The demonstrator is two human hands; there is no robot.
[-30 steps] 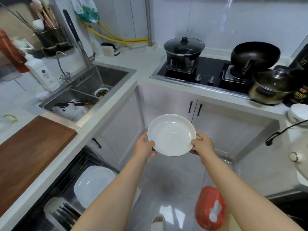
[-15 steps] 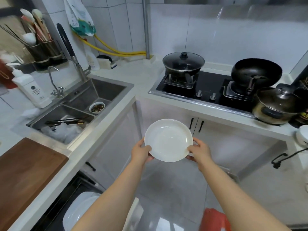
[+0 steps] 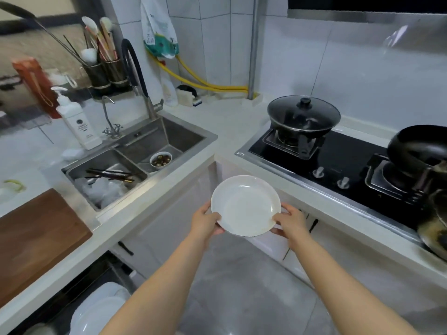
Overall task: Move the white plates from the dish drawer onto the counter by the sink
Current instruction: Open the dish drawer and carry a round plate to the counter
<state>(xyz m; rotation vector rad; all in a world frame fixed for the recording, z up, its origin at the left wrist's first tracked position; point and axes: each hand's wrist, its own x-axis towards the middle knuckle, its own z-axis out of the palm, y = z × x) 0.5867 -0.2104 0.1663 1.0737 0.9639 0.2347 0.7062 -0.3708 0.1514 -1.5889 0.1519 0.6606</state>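
Note:
I hold a round white plate (image 3: 245, 205) in the air over the floor, in front of the corner cabinets. My left hand (image 3: 205, 222) grips its left rim and my right hand (image 3: 289, 222) grips its right rim. The plate is tilted slightly toward me, below the white counter (image 3: 225, 131) between the sink (image 3: 135, 153) and the stove. At the bottom left the open dish drawer (image 3: 79, 303) shows more white plates (image 3: 99, 310), partly hidden by my left forearm.
The sink holds chopsticks, white dishes and a small bowl. A wooden cutting board (image 3: 33, 240) lies on the left counter. A soap bottle (image 3: 78, 123) and tap stand behind the sink. The black stove (image 3: 338, 163) carries a lidded pot, a wok and another pot at right.
The view has risen and swung left, so the drawer has slipped toward the bottom edge. Both hands have carried the plate up, closer to the counter corner.

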